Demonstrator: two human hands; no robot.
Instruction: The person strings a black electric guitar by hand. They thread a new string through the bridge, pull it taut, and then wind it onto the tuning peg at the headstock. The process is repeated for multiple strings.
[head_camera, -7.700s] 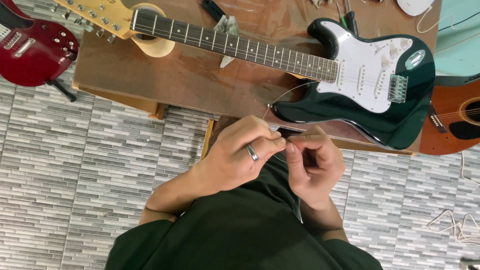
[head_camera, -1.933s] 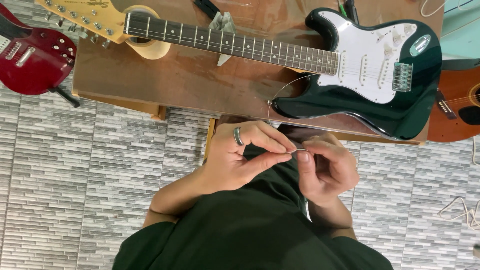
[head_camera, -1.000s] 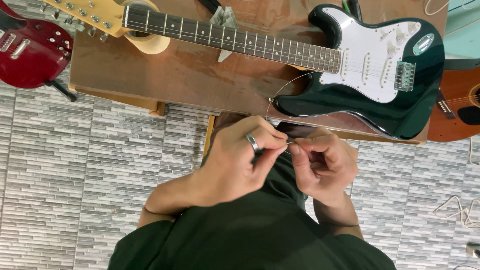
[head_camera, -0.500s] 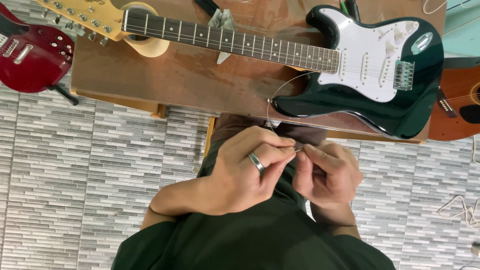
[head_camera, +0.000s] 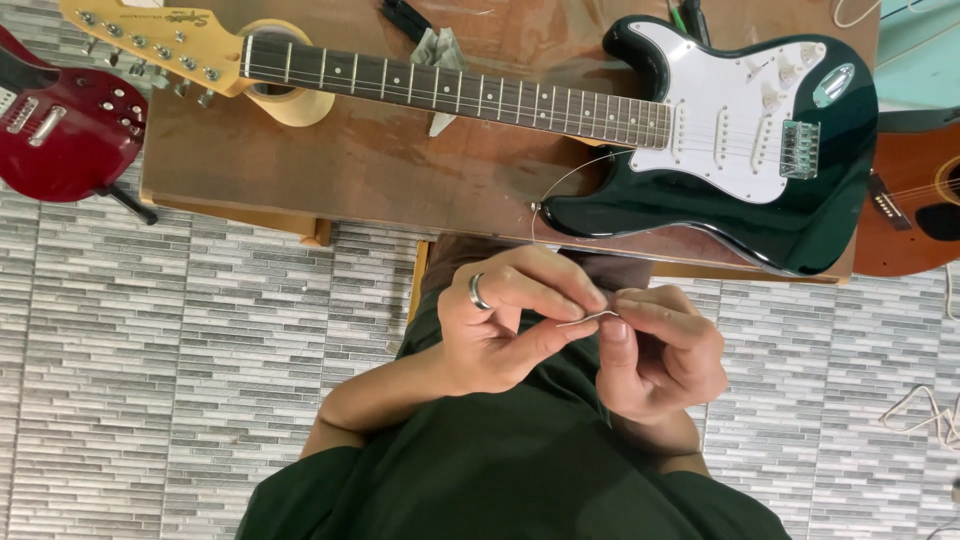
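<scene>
We hold a thin steel string (head_camera: 588, 319) between both hands, in front of our chest and just below the table edge. The left hand (head_camera: 510, 325), with a ring (head_camera: 479, 291) on one finger, pinches it between thumb and forefinger; the right hand (head_camera: 660, 350) clamps its fingertips on the other end, so the two grips nearly touch. A loose wire loop (head_camera: 560, 185) curves over the table edge beside the black guitar (head_camera: 830, 190), whose white pickguard is smooth and glossy. Its neck runs left across the worn brown table (head_camera: 400, 170) to a pale headstock resting on a tape roll (head_camera: 295, 100). A red guitar (head_camera: 60, 130) sits at far left, a brown acoustic (head_camera: 915, 215) at far right. Grey tiled floor (head_camera: 150, 380) lies open on both sides of us.
</scene>
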